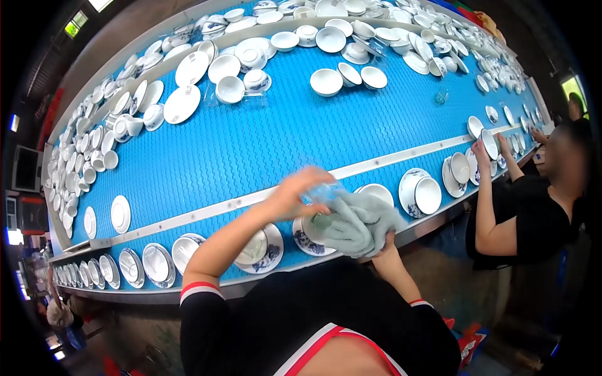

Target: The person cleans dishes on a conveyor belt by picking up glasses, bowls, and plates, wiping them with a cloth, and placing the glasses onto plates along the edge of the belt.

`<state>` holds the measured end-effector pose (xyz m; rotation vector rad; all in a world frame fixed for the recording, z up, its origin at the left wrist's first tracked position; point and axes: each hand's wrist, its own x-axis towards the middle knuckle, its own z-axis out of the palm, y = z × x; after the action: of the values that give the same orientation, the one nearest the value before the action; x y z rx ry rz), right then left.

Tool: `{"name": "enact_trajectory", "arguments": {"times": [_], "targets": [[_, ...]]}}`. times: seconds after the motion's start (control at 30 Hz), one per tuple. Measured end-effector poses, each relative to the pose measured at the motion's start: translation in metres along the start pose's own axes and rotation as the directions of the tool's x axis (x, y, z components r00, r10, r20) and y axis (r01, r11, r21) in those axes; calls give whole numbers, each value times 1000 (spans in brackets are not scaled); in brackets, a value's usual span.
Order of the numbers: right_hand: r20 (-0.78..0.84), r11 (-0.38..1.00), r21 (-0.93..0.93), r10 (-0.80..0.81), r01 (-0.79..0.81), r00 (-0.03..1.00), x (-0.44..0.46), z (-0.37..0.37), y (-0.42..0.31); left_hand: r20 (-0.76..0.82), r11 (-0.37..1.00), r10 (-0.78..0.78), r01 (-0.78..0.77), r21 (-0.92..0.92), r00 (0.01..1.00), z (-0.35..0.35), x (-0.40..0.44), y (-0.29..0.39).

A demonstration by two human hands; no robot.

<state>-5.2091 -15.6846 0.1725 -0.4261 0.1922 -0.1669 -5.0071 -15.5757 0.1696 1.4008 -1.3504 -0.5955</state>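
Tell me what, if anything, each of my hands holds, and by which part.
The right hand holds the grey cloth by its lower right edge. The left hand is blurred beside something clear; its hold cannot be told.

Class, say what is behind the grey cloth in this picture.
Part of a white bowl shows beyond the upper edge of the grey cloth; the rest is covered and cannot be seen.
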Motion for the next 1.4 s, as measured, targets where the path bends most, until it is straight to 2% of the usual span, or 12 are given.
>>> {"name": "enact_trajectory", "arguments": {"times": [0.07, 0.17, 0.3, 0.43, 0.53, 0.73, 0.8, 0.87, 1.2, 1.23, 1.3, 1.4], "targets": [[-10, 951, 282, 132, -123, 991, -16, -17, 1, 85, 991, 71, -81, 110, 994, 37, 0, 20], [-513, 976, -108, 108, -189, 852, -29, -4, -4, 135, 960, -162, 125, 249, 978, 76, 11, 40], [-458, 706, -698, -315, -118, 831, -59, -73, -33, 20, 939, -287, 278, 202, 958, 79, 41, 49], [-310, 268, -944, -531, -191, 789, -65, -110, -59, -315, 968, 238, -251, -1, 919, -19, 69, 113], [-238, 83, -969, -558, -231, 795, -78, -98, -78, -439, 785, 619, -535, 312, 652, -74, 73, 198], [-272, 226, -959, -552, -172, 788, -87, -99, -130, -467, 618, 780, -632, 468, 417, -80, 78, 237], [60, -156, -987, -597, -43, 800, -73, -114, -183, -465, 556, 823, -636, 536, 327, -70, 92, 235], [-172, 201, -976, -510, -78, 842, -50, -128, -227, -456, 551, 830, -607, 573, 322, -69, 108, 225], [-294, 353, -930, -546, -103, 784, -88, -125, -266, -389, 463, 886, -500, 732, 252, -4, 80, 264], [-284, 350, -932, -554, -91, 782, -86, -129, -274, -385, 513, 857, -503, 696, 341, 8, 89, 257], [-301, 400, -915, -583, -56, 755, -86, -145, -284, -142, 886, 462, -464, 22, 875, 22, 116, 261], [-333, 491, -870, -528, -40, 781, -91, -172, -305, -22, 657, 617, -530, -536, 787, 73, 164, 227]]}}
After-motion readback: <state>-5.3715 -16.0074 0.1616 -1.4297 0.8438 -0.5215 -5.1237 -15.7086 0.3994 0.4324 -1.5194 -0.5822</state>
